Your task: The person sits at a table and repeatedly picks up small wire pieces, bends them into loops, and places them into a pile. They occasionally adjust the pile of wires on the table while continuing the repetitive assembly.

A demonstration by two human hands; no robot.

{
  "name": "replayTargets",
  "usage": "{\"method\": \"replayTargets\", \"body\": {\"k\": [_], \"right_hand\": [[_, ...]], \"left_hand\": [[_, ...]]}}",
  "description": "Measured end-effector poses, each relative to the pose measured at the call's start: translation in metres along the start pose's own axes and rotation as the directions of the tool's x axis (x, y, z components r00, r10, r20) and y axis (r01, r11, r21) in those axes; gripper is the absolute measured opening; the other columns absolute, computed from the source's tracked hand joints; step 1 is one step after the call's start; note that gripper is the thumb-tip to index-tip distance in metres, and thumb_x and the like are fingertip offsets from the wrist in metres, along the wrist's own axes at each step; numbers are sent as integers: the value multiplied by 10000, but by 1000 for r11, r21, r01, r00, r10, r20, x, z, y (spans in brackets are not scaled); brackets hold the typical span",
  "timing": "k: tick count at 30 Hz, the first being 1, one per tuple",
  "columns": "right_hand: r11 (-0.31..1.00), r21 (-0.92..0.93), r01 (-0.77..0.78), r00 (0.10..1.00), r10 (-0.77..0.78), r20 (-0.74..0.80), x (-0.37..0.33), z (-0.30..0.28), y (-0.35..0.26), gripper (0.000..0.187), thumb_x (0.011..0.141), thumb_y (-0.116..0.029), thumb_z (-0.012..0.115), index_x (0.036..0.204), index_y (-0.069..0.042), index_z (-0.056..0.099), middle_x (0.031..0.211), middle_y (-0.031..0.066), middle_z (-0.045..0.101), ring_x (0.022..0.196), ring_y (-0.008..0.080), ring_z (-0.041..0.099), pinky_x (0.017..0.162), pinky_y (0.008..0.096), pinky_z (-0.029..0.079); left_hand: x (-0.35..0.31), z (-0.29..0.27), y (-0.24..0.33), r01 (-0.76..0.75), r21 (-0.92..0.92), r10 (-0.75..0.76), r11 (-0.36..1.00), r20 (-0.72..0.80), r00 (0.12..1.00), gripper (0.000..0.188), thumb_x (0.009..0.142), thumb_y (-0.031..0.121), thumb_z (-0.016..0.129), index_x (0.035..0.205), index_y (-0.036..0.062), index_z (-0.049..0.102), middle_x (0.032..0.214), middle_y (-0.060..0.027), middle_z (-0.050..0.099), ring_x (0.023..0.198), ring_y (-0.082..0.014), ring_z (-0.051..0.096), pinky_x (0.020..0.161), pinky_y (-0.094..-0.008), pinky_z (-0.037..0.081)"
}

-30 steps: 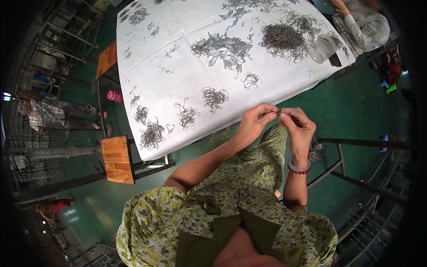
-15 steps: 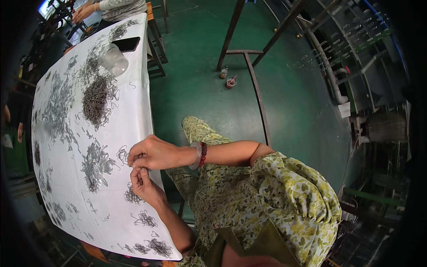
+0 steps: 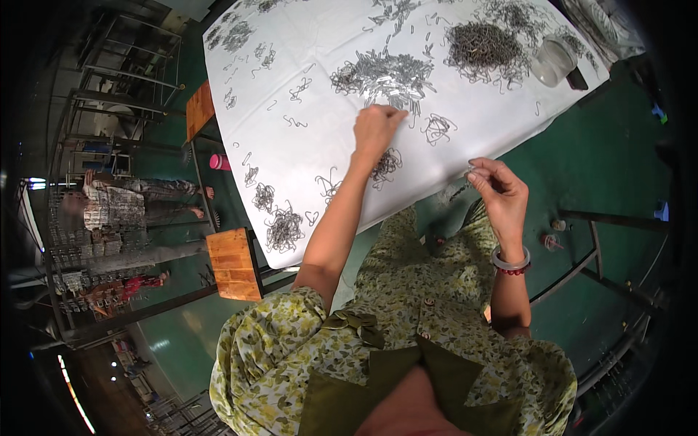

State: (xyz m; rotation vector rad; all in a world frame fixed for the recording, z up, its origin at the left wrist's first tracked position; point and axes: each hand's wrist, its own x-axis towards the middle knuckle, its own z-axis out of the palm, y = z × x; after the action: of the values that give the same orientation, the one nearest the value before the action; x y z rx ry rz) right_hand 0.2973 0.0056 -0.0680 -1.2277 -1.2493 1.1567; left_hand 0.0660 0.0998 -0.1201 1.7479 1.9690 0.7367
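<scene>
My left hand (image 3: pixel 378 134) reaches over the white table cover (image 3: pixel 305 156), fingers pinched at the near edge of a pile of small, shiny metal strips (image 3: pixel 392 76). What lies between its fingertips is hidden. Off the table's near edge, my right hand (image 3: pixel 502 195), with a pale bangle and red beads at the wrist, pinches something tiny and greyish. Between the hands is a loose tangle of bent wire hooks (image 3: pixel 438 128). Another small heap of wire hooks (image 3: pixel 387 166) is beside my left wrist. Farther right rises a large dark pile of wire hooks (image 3: pixel 486 49).
A clear plastic cup (image 3: pixel 554 61) lies beside a black phone (image 3: pixel 577 79) at the far right. More hooks (image 3: pixel 284 230) are heaped by the near left corner. A wooden stool (image 3: pixel 234 265) stands left of the table, and a person (image 3: pixel 116 205) is beyond it.
My hands were together at the table edge and are now apart. The left has stretched out to the strip pile; the right has drawn back past the edge. The whole view has turned.
</scene>
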Motion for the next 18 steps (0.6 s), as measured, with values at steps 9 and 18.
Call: {"method": "replayTargets", "body": {"k": [9, 18], "right_hand": [[996, 25, -81, 996, 82, -20, 0, -10, -1, 181, 819, 8, 650, 997, 27, 677, 804, 25, 664, 698, 51, 569, 620, 184, 447], [991, 128, -44, 999, 42, 21, 0, -6, 8, 208, 827, 12, 631, 1033, 25, 661, 819, 49, 674, 679, 48, 564, 574, 187, 445]], "left_hand": [[12, 56, 7, -190, 342, 227, 920, -74, 971, 168, 811, 120, 600, 791, -40, 647, 858, -237, 634, 786, -372, 627, 677, -467, 500], [-60, 5, 74, 41, -733, 121, 679, 166, 979, 161, 921, 88, 544, 1015, -38, 577, 897, -100, 615, 765, -165, 613, 608, -293, 528]]}}
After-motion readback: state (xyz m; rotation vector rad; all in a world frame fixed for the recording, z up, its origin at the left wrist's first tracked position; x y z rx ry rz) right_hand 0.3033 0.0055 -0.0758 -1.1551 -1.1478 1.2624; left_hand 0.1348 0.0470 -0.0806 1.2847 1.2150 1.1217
